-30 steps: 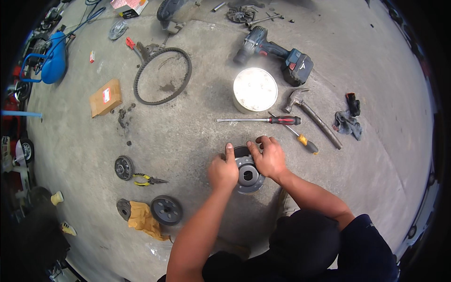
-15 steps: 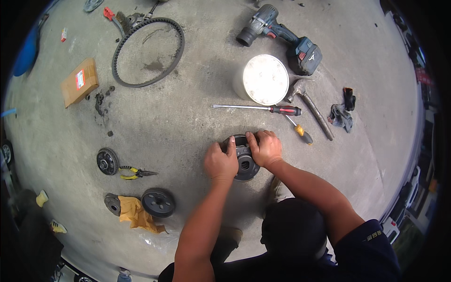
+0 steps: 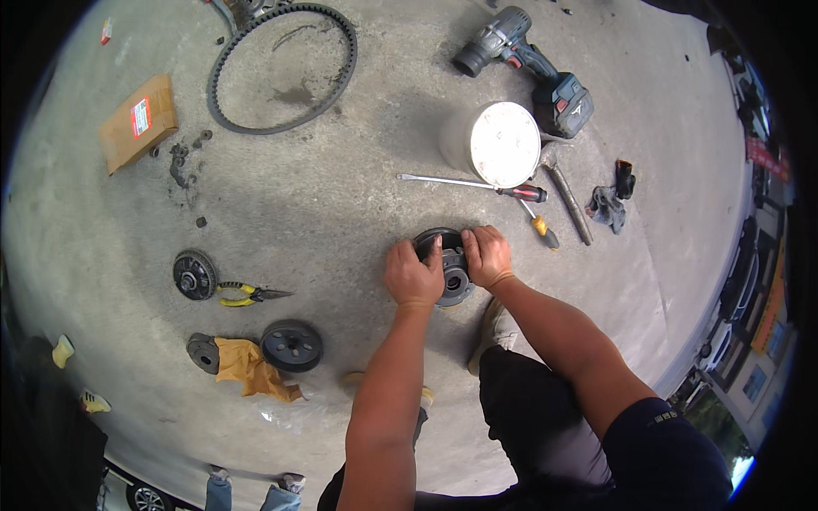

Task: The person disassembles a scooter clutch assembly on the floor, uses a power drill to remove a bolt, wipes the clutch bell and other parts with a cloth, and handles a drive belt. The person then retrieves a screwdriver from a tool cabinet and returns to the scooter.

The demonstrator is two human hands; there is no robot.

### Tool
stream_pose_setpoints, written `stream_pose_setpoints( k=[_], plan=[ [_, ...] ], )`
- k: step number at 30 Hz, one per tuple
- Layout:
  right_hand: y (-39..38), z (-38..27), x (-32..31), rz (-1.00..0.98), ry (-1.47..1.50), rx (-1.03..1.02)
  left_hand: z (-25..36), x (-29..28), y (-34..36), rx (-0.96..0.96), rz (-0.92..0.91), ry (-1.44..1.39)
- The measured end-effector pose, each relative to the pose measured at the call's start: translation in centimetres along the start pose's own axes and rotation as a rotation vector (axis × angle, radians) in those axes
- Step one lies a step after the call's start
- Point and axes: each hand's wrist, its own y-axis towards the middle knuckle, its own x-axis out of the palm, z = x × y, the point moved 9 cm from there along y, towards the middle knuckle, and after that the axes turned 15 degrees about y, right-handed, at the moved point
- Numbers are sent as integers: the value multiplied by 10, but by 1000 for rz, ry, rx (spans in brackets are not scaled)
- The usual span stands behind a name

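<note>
Your left hand (image 3: 415, 274) and right hand (image 3: 490, 255) stay half curled around opposite sides of a round dark metal part (image 3: 456, 278), thumbs near its far edge; whether it touches the concrete floor (image 3: 341, 209) cannot be told. The view has swung, revealing more of your shoe (image 3: 494, 330), but your grip appears unchanged, suggesting the same step.

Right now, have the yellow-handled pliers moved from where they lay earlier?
No. The pliers still lie beside the dark toothed wheel, on its right, tips pointing away from it; only the view has shifted.
</note>
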Motion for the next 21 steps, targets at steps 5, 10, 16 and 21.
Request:
stream_pose_setpoints(
  k=[5,10,16,21],
  plan=[
    [4,-4,1,-22,-24,-5,-1,3,-3,0,20,-100],
    [1,-9,-1,1,46,-1,0,-1,4,34,32,-60],
    [0,-6,-2,30,102,-4,2,1,5,68,-39,-5],
    [3,-7,0,-20,106,-11,1,2,3,49,16,-59]
  ],
)
